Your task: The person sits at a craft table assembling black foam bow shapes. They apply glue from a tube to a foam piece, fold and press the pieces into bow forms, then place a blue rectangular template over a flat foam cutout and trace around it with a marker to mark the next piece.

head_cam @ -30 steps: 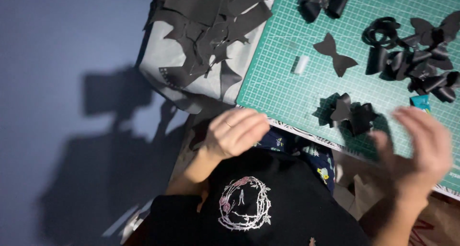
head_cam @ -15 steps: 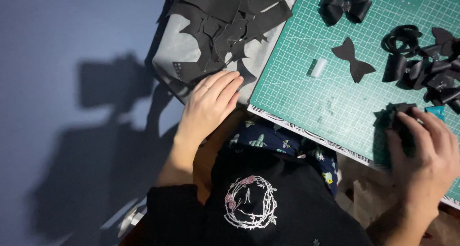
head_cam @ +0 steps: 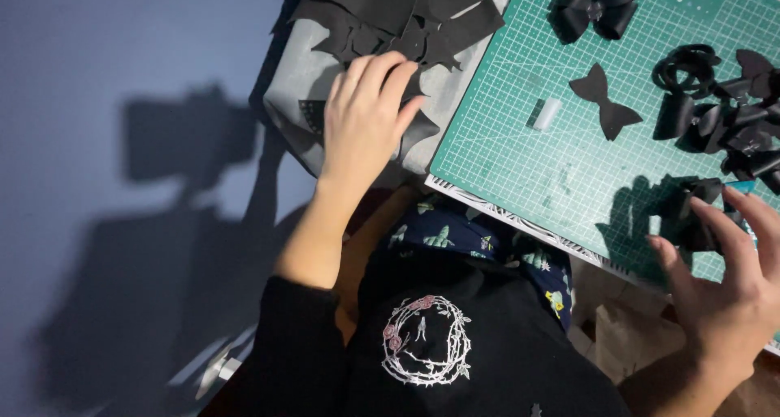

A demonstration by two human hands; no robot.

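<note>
Left hand (head_cam: pixel 366 116) lay palm down, fingers stretched out and slightly spread, on the near edge of a pile of black cut-out shapes (head_cam: pixel 406 15). Fingertips touched the lowest pieces of the pile. It gripped nothing; the hand was flat and open. The pile sat on a grey sheet (head_cam: pixel 305 76), just left of the green cutting mat (head_cam: pixel 536 173), with some pieces overlapping the mat's upper left edge.

Right hand (head_cam: pixel 727 287) was at the lower right, over the near edge of the mat. Fingers were parted and curved, reaching onto a black folded bow (head_cam: pixel 691 214). The fingertips seemed to touch the bow, but I could not tell whether they had closed on it; the hand looked more open than shut. Its shadow fell on the mat just left of the bow.

On the mat: one flat black bow-tie shape (head_cam: pixel 603 99) lay alone near the middle, with a small pale cylinder (head_cam: pixel 547 114) just to its left. A finished black bow (head_cam: pixel 595 7) sat at the top edge. A cluster of black loops and folded pieces (head_cam: pixel 723 100) crowded the right side, well apart from the left hand.

Below the mat, the person's lap showed a dark patterned cloth (head_cam: pixel 455 234) and a black top with a pale wreath emblem (head_cam: pixel 426 340). A blue wall (head_cam: pixel 122 181) to the left carried heavy shadows.
</note>
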